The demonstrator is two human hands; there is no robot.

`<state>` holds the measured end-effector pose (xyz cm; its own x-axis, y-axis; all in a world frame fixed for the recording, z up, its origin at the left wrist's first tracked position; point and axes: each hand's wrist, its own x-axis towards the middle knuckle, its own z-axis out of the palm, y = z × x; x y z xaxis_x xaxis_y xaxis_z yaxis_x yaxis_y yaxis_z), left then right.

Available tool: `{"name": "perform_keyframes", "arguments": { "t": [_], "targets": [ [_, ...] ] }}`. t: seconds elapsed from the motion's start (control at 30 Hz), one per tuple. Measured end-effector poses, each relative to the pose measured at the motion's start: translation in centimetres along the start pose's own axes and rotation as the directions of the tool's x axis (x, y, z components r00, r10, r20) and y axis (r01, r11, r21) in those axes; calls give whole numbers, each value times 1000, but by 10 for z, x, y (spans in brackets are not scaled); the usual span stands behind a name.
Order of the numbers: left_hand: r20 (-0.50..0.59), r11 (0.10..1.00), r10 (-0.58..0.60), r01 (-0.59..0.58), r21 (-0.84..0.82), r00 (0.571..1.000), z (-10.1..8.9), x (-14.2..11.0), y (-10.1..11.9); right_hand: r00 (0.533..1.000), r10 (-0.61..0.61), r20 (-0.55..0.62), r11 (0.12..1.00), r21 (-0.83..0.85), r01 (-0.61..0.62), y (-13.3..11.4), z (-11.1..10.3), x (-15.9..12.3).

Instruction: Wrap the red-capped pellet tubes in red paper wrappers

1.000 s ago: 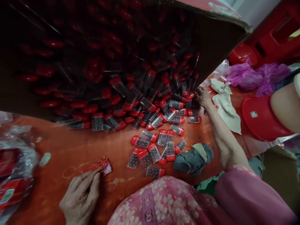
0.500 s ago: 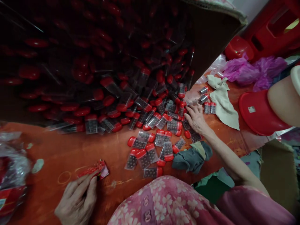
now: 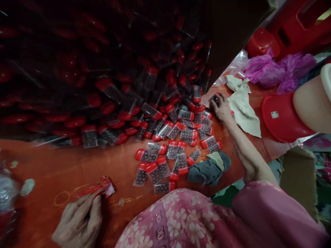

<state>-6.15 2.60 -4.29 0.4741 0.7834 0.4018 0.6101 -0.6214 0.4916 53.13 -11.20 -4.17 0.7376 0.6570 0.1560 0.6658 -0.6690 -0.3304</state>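
Note:
My left hand (image 3: 80,218) rests low on the left of the table, its fingers and thumb pinching a small stack of flat red printed packets (image 3: 99,187). At the far right of the pile, my right hand (image 3: 221,108) curls its fingers over a small red-capped clear container (image 3: 215,99), which they partly hide. Many such containers (image 3: 188,133), with dark round beads inside, lie loose between my hands. More of them spill out of a large, dark box (image 3: 232,31) tipped towards me.
A pale cloth (image 3: 244,108) lies beyond my right hand, and a grey cloth (image 3: 207,171) near my body. Further right are a red tub (image 3: 279,119) and pink plastic bags (image 3: 266,70). A clear plastic bag (image 3: 6,193) sits at the left edge.
My right hand has moved away from the pile, out to the containers beside the pale cloth, and its fingers have curled. My left hand still pinches the packets. The view has shifted slightly.

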Motion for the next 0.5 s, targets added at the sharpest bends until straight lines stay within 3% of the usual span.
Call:
{"name": "perform_keyframes", "arguments": {
  "t": [0.1,0.37,0.5],
  "targets": [
    [-23,999,-11,10,-30,1000,2,-1,-4,991,-118,68,993,11,118,-35,11,-43],
    [-65,999,39,-41,-27,997,7,-2,-11,995,14,99,985,170,-31,-106,20,-111],
    [-47,1000,8,-9,-14,999,7,-4,-12,946,-197,258,943,314,111,-121,-5,-127]
  ]
}}
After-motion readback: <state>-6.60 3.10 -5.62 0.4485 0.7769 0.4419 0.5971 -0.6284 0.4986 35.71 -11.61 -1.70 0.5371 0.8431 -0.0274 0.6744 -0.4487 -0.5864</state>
